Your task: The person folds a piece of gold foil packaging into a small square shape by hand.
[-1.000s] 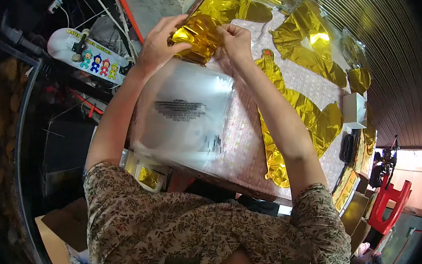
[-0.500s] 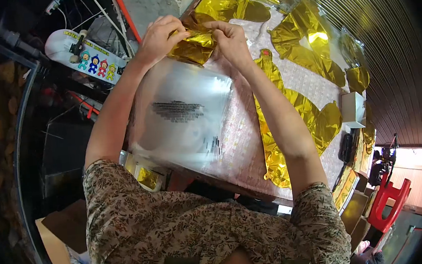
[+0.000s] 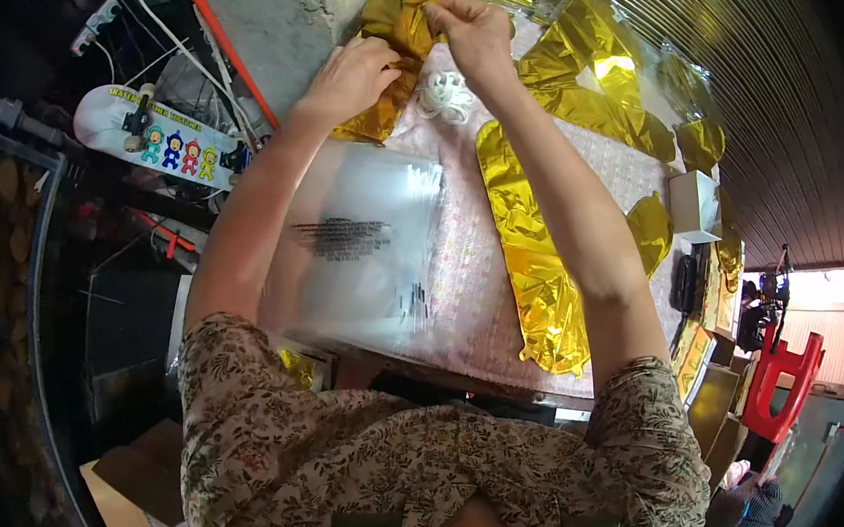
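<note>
A pile of clear plastic bags [image 3: 360, 239], printed with dark text, is lying on a desk [image 3: 433, 363] covered by a patterned pink cloth [image 3: 467, 300]. Just beyond the pile, a crumpled gold foil piece [image 3: 408, 39] is stretching away in folds, its near part lying just past the pile's far edge.

The right hand [image 3: 479, 36] is reaching past the pile's far right corner, its grip closing in a pinch of thumb and fingers on the far part of that foil. The left hand [image 3: 355, 77] is bending directly beyond the pile, fingers curled at the foil's near folds; whether its grip is clenching the foil or only touching it, I cannot tell.

Between the two forearms, past the pile's far right corner, a bundle of white loops [image 3: 445, 98] is sitting on the cloth. To the right of the pile, a long gold foil shape [image 3: 532, 264] is lying partly beneath the right forearm. Farther beyond and right of the pile, more gold foil shapes [image 3: 591, 73] are spreading out, creased and shining. Well to the right of the pile, a white box [image 3: 694, 208] is standing near a small black object [image 3: 685, 284], and a red stool [image 3: 782, 383] is showing farther off.

To the left of the pile, across the left forearm, a skateboard [image 3: 162, 138] with four colored cartoon figures is lying at a slant.
</note>
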The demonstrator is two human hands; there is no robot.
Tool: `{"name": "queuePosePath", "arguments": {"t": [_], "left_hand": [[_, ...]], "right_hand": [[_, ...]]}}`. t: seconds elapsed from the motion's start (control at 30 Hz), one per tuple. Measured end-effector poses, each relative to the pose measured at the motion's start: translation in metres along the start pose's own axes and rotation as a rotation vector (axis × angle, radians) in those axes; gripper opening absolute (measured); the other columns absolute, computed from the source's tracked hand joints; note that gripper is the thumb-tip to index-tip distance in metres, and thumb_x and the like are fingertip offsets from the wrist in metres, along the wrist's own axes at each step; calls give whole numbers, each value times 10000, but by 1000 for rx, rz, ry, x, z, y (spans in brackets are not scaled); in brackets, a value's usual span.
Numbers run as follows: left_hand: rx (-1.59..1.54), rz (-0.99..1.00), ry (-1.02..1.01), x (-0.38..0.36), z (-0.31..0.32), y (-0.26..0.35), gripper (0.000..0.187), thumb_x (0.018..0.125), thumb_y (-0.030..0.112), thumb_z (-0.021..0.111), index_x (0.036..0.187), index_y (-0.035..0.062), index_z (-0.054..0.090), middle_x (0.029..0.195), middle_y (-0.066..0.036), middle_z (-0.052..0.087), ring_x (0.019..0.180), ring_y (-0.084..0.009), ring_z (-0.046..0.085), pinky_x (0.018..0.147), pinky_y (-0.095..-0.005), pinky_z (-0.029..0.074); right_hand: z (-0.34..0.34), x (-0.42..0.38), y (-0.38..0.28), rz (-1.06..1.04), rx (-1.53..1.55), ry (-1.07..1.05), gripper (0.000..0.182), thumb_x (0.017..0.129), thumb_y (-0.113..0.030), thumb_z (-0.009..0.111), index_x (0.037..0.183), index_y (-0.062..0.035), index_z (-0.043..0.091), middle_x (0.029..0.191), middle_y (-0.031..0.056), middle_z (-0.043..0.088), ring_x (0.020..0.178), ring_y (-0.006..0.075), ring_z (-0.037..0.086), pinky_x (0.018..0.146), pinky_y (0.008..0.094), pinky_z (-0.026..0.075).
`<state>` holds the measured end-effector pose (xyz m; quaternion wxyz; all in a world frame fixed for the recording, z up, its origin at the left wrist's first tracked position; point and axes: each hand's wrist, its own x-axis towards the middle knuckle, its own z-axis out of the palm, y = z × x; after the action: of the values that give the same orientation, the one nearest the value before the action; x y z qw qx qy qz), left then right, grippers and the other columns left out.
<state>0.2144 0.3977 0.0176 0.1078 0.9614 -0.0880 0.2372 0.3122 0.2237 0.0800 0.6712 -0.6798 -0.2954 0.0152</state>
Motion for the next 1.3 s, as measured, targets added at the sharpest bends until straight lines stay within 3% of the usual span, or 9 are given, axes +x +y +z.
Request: {"name": "queuePosePath", "arguments": {"t": [0.37, 0.57, 0.7, 0.83, 0.97, 1.07, 1.1, 1.13, 1.3], "left_hand": [[144, -122, -242, 19, 57, -35, 471, 1029, 491, 540, 1384, 201, 649, 1386, -117, 627, 1311, -349, 557, 1049, -558, 474], [-50, -53, -70, 27, 37, 56, 489, 1046, 373, 552, 1385, 25, 606, 1411, -193, 616, 1278, -386, 596, 1079, -479, 471], [-183, 206, -235, 2, 39, 175, 495, 1094, 355, 468, 1416, -8, 568, 1515, -193, 539, 1395, -341, 517, 1151, -435, 423], [3, 93, -359, -22, 52, 228, 619, 1084, 490, 448, 1552, 85, 454, 1634, -156, 400, 1513, -347, 367, 1202, -528, 318], [65, 34, -318, -32, 74, 232, 663, 1057, 549, 470, 1571, 131, 433, 1642, -156, 380, 1532, -369, 314, 1200, -595, 272], [121, 92, -360, -36, 65, 234, 640, 1046, 519, 513, 1558, 140, 448, 1647, -161, 367, 1529, -370, 314, 1183, -614, 273], [197, 144, -391, -38, 64, 233, 606, 1044, 493, 532, 1537, 144, 480, 1647, -159, 362, 1526, -373, 316, 1175, -624, 272], [61, 100, -67, -44, 78, 230, 477, 1052, 423, 537, 1424, 131, 601, 1540, -171, 497, 1439, -391, 447, 1124, -570, 369], [-558, -233, -262, -7, 62, 240, 550, 1013, 533, 602, 1220, 29, 673, 964, -156, 759, 895, -286, 761, 785, -366, 582]], "right_hand": [[-238, 97, -105, -178, -176, 277, 253, 973, -86, 706, 1200, 19, 746, 1028, 116, 769, 854, 202, 705, 772, 356, 568], [-341, 73, -185, -222, -570, 332, 242, 961, -154, 768, 1143, 5, 776, 1001, 95, 788, 874, 151, 719, 767, 313, 576], [-340, 32, -212, -201, -621, 285, 205, 974, -137, 751, 1114, 9, 783, 950, 65, 781, 833, 130, 705, 744, 296, 564], [-370, 17, -187, -174, -527, 113, 152, 978, -48, 710, 1095, 21, 778, 917, 68, 777, 771, 123, 690, 726, 286, 565], [-330, -150, -175, -249, -595, -35, 143, 958, -40, 737, 1090, -32, 791, 932, -2, 780, 822, 89, 686, 725, 247, 545], [-286, -218, -174, -807, -915, -437, 304, 914, 32, 681, 1181, -96, 753, 1205, 37, 748, 1059, 205, 707, 888, 335, 570], [-274, -241, -148, -877, -1090, -420, 485, 707, 109, 733, 1127, -129, 781, 1065, 25, 786, 1016, 227, 730, 916, 377, 597], [-263, -263, -139, -883, -961, -439, 413, 743, 77, 747, 1102, -122, 789, 1067, 31, 786, 1066, 226, 716, 943, 404, 585], [-286, -307, -130, -549, -674, -442, 175, 894, -121, 770, 1065, -94, 797, 1138, 84, 781, 1193, 232, 687, 1032, 455, 514]]}}
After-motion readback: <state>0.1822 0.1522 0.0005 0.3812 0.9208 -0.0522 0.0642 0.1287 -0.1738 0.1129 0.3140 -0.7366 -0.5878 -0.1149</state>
